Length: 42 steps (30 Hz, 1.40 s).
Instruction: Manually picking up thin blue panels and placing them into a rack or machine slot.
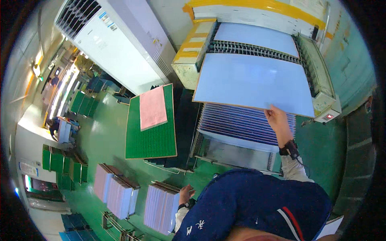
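Right hand (276, 120): you pinch the near edge of the front pale-blue panel (253, 80), upper right of frame. Left hand (185, 195), lower centre: fingers loosely spread beside a loaded rack (161, 209); contact unclear. Beyond, a rear panel (257, 37) lies on the rollers (253, 49). Progress, judged: rear panel settled, front one in hand; many stacked sheets (241, 122) below, feed direction unclear.

Far side of the racked sheets (241, 124) hidden beneath the pale board (253, 80)
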{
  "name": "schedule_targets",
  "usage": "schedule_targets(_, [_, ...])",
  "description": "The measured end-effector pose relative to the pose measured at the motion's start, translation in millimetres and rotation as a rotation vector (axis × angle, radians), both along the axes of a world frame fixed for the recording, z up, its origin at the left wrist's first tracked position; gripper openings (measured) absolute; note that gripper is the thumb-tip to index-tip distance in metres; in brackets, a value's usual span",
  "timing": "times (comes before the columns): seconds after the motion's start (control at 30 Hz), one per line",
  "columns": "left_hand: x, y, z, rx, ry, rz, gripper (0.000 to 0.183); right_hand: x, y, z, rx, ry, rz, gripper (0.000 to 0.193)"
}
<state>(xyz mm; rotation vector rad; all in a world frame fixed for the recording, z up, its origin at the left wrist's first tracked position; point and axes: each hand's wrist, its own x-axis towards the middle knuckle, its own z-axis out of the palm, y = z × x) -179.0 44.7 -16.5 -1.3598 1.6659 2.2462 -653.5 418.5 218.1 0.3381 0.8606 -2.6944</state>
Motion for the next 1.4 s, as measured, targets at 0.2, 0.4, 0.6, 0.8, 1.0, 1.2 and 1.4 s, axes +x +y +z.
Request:
schedule_targets(0.2, [-27,4,24,0.211,-0.129,0.202,0.028,-29,-6,-22,0.020,-0.040,0.027,0.018])
schedule_targets(0.4, [-11,1,5,0.211,-0.187,0.241,0.030,-49,-18,20,0.284,-0.049,0.300,0.032])
schedule_targets(0.6, [-20,17,31,0.194,-0.151,0.264,0.033,-91,-21,-4,0.251,-0.112,0.229,0.029])
schedule_targets(0.8, [-2,28,33,0.156,-0.144,0.332,0.034,-121,-16,-24,0.199,0.055,0.272,0.021])
schedule_targets(1.0, [-8,39,44,0.114,-0.186,0.409,0.028,-129,-5,-28,0.275,0.028,0.285,0.024])
schedule_targets(1.2, [-3,42,37,0.149,-0.177,0.406,0.032,-68,-53,-14,0.692,0.222,0.456,0.019])
schedule_targets(1.4, [-3,36,18,0.147,-0.201,0.371,0.034,45,-72,-92,1.352,0.999,0.684,0.015])
